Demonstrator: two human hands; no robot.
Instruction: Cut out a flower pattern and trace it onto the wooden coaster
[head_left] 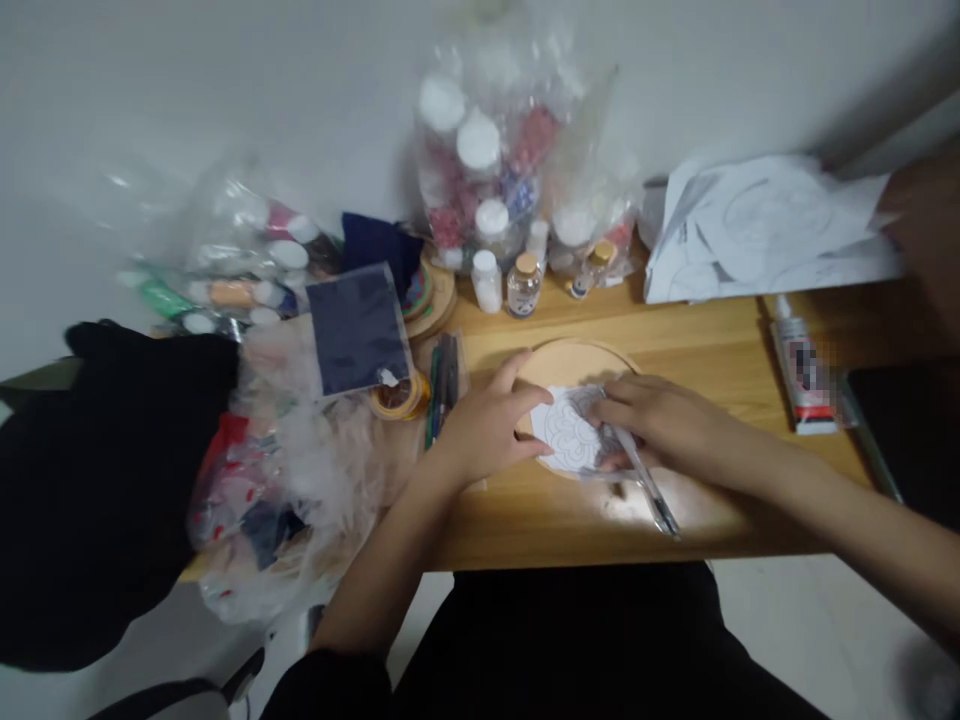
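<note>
A round wooden embroidery hoop or board (585, 358) lies on the table, with a white sheet of paper (574, 430) bearing a scalloped line drawing on it. My left hand (487, 420) rests at the left side of both, fingers spread, its fingertips on the paper's edge. From the right, my right hand (649, 415) reaches over the paper, fingers bent and partly hidden. A clear pen (651, 490) sticks out from beneath its fingers toward me, apparently gripped there.
Beyond the hoop stand small bottles (523, 285) and a plastic bag of jars (480, 150). At left are thread bags (232, 290), dark cloth (358, 325) and pens (444, 380). Papers (772, 225), a glue tube (802, 370) and a dark device (911, 430) are at right.
</note>
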